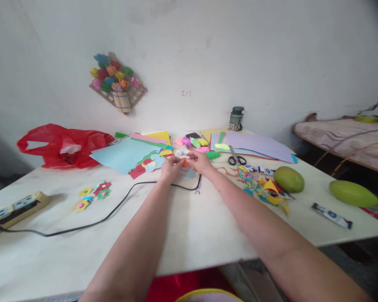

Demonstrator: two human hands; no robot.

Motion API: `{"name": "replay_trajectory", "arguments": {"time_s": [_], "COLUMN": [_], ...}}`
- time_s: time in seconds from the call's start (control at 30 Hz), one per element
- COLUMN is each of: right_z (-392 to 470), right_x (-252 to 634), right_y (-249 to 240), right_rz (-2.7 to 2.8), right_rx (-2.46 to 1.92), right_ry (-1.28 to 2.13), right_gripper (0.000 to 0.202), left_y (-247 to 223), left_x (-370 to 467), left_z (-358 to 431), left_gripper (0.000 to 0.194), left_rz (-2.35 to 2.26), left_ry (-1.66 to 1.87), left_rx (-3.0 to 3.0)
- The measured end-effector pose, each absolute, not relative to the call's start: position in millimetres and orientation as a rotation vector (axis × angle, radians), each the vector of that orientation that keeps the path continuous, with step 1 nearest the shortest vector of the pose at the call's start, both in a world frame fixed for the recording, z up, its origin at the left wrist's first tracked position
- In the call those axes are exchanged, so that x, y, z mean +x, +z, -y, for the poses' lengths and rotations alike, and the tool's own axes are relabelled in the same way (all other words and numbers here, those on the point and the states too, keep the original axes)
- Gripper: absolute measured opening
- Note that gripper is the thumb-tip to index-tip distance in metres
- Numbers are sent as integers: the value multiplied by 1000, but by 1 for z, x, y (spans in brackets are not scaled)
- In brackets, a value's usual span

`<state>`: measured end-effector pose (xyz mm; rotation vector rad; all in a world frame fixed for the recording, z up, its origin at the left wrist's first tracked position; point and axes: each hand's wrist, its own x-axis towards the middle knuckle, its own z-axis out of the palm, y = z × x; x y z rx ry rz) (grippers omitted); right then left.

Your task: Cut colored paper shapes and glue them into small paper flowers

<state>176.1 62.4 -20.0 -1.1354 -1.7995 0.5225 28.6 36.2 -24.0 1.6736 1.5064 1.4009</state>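
Both my hands meet over the far middle of the table. My left hand (171, 168) has its fingers closed in a pinch at the left edge of a small orange piece (185, 162), which looks like cut paper. From the other side, the closed fingers of my right hand (199, 162) grip the same piece. Under it lies a pale blue cut-out (190, 173), partly covered. Just behind the hands is a white crumpled lump (182, 150). Layered paper cut-outs (149, 162) in red, green and blue lie left of my left hand. A black cable (138, 183) passes below my hands.
Scissors (237, 160) and paper scraps (264, 189) lie to the right, with two green fruits (289, 179) and a glue tube (332, 216). Paper flowers (101, 191), a power strip (19, 207) and a red plastic bag (66, 147) are at left. A bottle (236, 118) stands behind.
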Motion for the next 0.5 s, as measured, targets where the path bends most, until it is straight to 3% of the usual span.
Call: {"name": "replay_trajectory", "arguments": {"time_s": [0.13, 0.27, 0.5], "right_z": [-61, -58, -42], "right_x": [181, 186, 186], "right_y": [-17, -15, -4], "right_rz": [1676, 1678, 1982], "right_rx": [-1108, -1075, -1140], "right_ry": [681, 857, 677], "right_gripper": [22, 20, 25], "left_y": [-24, -19, -21], "left_x": [28, 30, 33], "left_z": [-36, -32, -34], "left_gripper": [27, 30, 25], "left_rz": [-1233, -1007, -1298], "left_ry": [1657, 1544, 1463], "left_rx": [1255, 1038, 1330]}}
